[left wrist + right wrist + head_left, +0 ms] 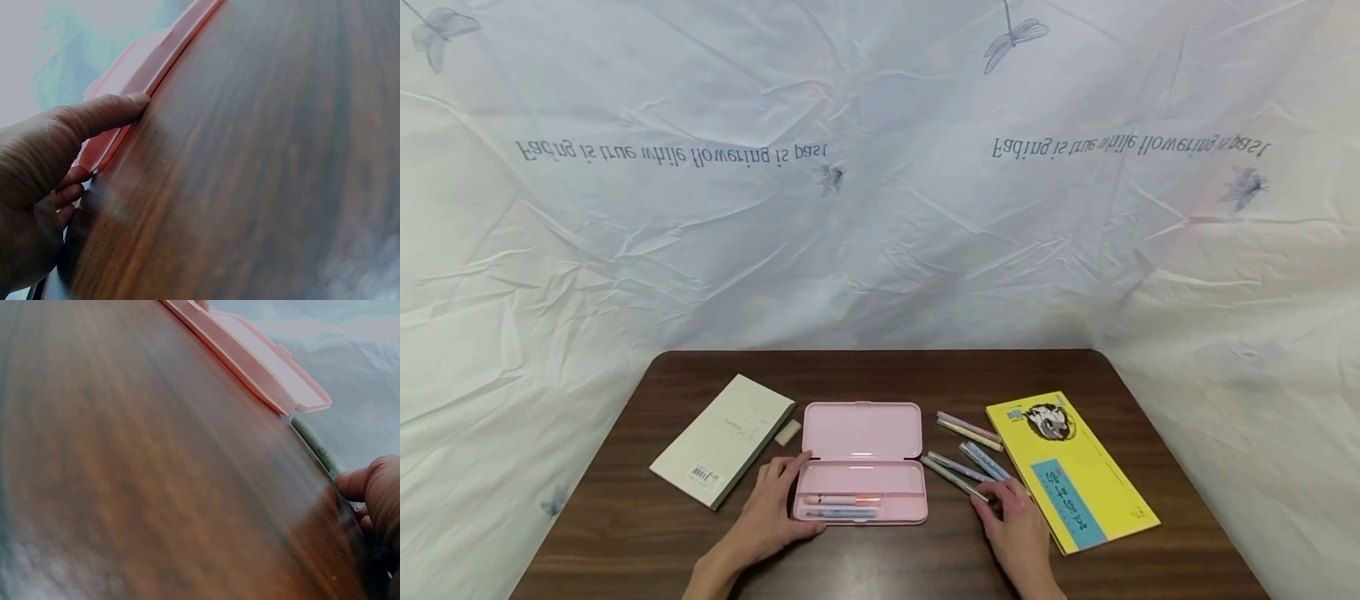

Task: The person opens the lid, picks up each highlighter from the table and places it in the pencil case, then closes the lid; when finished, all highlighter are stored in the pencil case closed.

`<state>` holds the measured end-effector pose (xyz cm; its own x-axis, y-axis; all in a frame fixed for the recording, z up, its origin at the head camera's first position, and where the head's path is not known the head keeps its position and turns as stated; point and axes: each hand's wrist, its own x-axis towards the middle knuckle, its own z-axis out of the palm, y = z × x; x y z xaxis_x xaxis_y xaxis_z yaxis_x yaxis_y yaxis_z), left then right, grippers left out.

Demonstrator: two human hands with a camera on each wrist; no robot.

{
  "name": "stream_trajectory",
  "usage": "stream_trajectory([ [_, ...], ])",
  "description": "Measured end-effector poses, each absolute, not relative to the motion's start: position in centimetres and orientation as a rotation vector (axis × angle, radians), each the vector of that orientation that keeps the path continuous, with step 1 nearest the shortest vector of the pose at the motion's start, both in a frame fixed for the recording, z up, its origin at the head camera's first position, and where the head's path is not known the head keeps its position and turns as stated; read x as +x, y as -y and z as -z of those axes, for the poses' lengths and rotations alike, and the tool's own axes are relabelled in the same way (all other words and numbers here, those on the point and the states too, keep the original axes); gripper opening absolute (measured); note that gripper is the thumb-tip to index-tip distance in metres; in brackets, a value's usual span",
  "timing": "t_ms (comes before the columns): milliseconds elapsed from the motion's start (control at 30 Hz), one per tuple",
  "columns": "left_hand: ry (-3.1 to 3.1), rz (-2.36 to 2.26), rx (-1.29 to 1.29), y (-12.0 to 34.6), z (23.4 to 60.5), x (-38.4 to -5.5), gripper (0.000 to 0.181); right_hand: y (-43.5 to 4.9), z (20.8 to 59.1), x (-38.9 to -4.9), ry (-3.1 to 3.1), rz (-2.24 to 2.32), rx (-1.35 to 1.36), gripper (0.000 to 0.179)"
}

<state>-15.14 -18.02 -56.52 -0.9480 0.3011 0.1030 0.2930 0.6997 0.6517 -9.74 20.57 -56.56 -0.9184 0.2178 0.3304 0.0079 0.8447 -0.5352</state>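
A pink pencil case lies open on the table, its lid folded back. Several pens lie in its front compartment. My left hand grips the case by its left end, index finger near the hinge and thumb against the front edge. Right of the case, my right hand pinches the near end of a green pen between thumb and fingers. The pen's far end points toward the case's right side. A purple pen and blue pens lie just beyond that hand.
A cream notebook lies at the left, with an eraser beside it. A yellow booklet lies at the right. Pink and yellow pens lie between case and booklet. A printed white cloth hangs behind the table.
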Motion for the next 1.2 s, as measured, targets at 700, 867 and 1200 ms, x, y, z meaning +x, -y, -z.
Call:
stream_trajectory([
  [700,-2.895,-1.108,0.503,17.9,56.6,-15.1,0.107,-20.1,56.3,-9.7,2.587,-0.831,-0.168,0.014],
  [867,-2.887,-1.12,0.512,17.9,56.5,-15.1,0.107,-20.0,56.2,-9.6,2.598,-0.858,-0.219,0.011],
  [1200,-2.908,-1.112,0.517,18.0,56.6,-15.0,0.108,-18.3,56.7,-10.0,2.393,-0.876,-0.052,0.022],
])
